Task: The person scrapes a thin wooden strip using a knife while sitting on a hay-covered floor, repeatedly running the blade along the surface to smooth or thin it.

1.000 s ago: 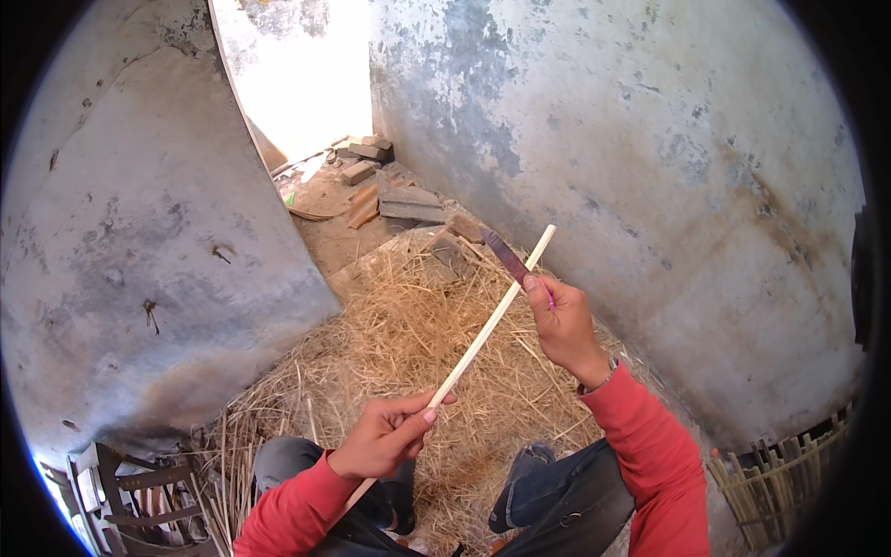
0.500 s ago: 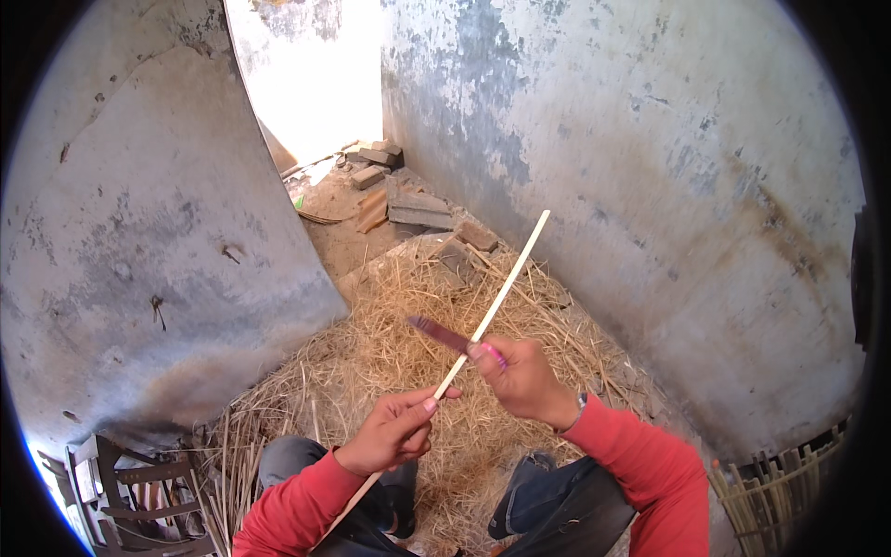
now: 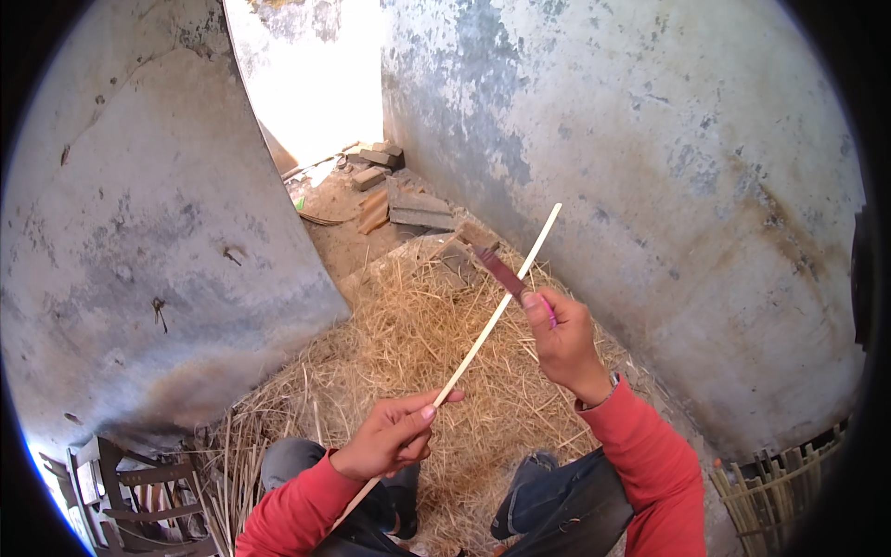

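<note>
A long pale strip of split bamboo or wood (image 3: 483,336) slants from my lap up and away to the right. My left hand (image 3: 390,434) is closed around its lower part, thumb on top and index finger stretched along it. In my right hand (image 3: 563,339) is a knife with a dark reddish-brown blade (image 3: 502,272); something pink shows at its handle. The blade lies across the strip in its upper part, its tip pointing up and left. Fingers hide most of the knife's handle.
Straw-like shavings (image 3: 399,325) cover the floor between and beyond my feet. Bricks and broken blocks (image 3: 419,212) lie farther off. Weathered walls rise left and right. At lower left stands a dark wooden chair (image 3: 153,475) beside long thin sticks (image 3: 223,473); a slatted basket (image 3: 780,497) is at lower right.
My right hand and the knife have moved up and to the right along the strip, away from my left hand. The strip's far end has shifted slightly right; my left hand keeps its grip.
</note>
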Demonstrator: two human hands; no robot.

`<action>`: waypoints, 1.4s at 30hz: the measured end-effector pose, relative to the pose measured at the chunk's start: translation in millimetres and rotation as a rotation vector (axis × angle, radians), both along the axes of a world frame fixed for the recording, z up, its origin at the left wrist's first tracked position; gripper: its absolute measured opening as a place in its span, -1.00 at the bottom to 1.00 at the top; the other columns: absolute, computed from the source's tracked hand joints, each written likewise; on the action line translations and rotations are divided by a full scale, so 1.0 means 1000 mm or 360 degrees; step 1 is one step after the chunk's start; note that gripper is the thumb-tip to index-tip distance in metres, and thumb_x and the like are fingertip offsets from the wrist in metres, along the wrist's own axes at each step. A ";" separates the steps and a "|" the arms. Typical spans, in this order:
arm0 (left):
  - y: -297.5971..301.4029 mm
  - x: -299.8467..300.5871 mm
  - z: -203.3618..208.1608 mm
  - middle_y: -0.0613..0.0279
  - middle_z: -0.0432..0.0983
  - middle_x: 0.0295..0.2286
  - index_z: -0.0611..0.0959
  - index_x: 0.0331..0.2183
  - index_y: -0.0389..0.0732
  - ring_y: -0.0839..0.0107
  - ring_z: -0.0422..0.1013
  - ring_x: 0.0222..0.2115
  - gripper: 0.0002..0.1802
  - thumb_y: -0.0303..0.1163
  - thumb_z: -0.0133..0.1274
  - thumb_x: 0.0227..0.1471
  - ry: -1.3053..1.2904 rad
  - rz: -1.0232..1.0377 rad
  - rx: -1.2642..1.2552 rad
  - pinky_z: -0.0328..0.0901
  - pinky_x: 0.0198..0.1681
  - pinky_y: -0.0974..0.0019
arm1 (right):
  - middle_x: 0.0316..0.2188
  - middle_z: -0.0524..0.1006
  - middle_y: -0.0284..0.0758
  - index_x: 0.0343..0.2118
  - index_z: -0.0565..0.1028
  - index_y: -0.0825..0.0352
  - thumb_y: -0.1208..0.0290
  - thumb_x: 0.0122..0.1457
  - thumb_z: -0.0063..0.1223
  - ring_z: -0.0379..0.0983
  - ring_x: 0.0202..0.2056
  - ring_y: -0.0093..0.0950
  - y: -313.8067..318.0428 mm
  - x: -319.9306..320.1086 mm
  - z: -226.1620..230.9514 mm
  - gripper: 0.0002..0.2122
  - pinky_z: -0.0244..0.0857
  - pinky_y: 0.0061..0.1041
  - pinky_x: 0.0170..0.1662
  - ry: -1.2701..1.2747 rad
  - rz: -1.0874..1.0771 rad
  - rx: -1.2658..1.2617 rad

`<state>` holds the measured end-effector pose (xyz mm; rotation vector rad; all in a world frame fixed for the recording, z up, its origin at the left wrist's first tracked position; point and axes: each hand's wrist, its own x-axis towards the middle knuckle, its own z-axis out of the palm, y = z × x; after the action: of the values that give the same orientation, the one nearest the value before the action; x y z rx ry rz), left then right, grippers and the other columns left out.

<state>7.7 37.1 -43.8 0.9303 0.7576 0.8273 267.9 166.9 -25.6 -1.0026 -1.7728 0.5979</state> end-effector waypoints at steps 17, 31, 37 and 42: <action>0.006 0.009 -0.008 0.53 0.09 -0.74 0.41 0.30 -0.27 0.68 -0.03 -0.75 -0.50 -0.27 -0.15 0.47 -0.0013 0.0056 0.0065 -0.07 -0.62 0.47 | -0.69 0.44 -0.17 -0.45 0.54 0.33 0.13 0.39 0.08 0.39 -0.67 -0.14 -0.049 -0.026 -0.002 -0.64 0.23 -0.21 -0.56 -0.0233 0.0505 -0.0162; -0.008 0.016 0.008 0.51 0.14 -0.73 0.46 0.28 -0.27 0.66 0.04 -0.72 -0.52 -0.29 -0.08 0.45 0.0197 0.0003 0.0092 -0.04 -0.61 0.45 | -0.74 0.24 -0.31 -0.43 0.55 0.37 0.12 0.44 0.00 0.17 -0.66 -0.55 0.024 0.036 -0.003 -0.59 0.12 -0.38 -0.55 0.0010 -0.0239 -0.0085; -0.003 0.008 -0.002 0.50 0.10 -0.72 0.47 0.27 -0.27 0.67 0.01 -0.73 -0.53 -0.29 -0.11 0.46 0.0147 0.0085 0.0075 -0.06 -0.62 0.45 | -0.74 0.37 -0.25 -0.40 0.61 0.35 0.13 0.41 0.05 0.31 -0.71 -0.45 -0.036 -0.015 -0.006 -0.63 0.20 -0.34 -0.58 -0.0185 0.0252 -0.0187; 0.004 0.010 -0.009 0.51 0.09 -0.72 0.40 0.31 -0.26 0.68 0.00 -0.74 -0.51 -0.29 -0.15 0.47 -0.0048 0.0119 -0.0026 -0.04 -0.62 0.46 | -0.75 0.39 -0.26 -0.40 0.60 0.33 0.15 0.41 0.04 0.33 -0.73 -0.34 -0.052 -0.031 -0.012 -0.65 0.19 -0.31 -0.60 -0.0291 0.0535 -0.0008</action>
<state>17.5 40.6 -52.5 0.8777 0.7753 0.8975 236.8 114.4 -37.6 -0.7862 -2.1248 0.7372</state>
